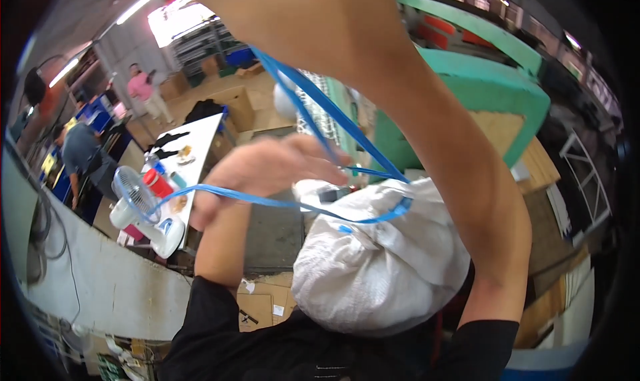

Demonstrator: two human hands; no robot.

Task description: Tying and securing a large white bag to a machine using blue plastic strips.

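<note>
A white woven sack (pixel 380 268), its mouth gathered, sits close against my body with blue strap (pixel 340 118) looped round its neck. My right hand (pixel 267 11) is raised at the upper edge, closed on the strap, which runs taut down to the sack; its fingertips are out of view. Left of the sack, my left hand (pixel 273 164) is smeared by motion, its fingers pointing toward the sack's neck. A loose length of the strap crosses that hand near the thumb and trails off to the left. Whether the left hand grips it is unclear.
A white fan (pixel 137 201) and a red bottle (pixel 157 183) are at the left by a white table (pixel 208 131). A green machine frame (pixel 467 81) rises beyond my right arm. Two people are at the far left. Flat cardboard (pixel 263 301) lies below.
</note>
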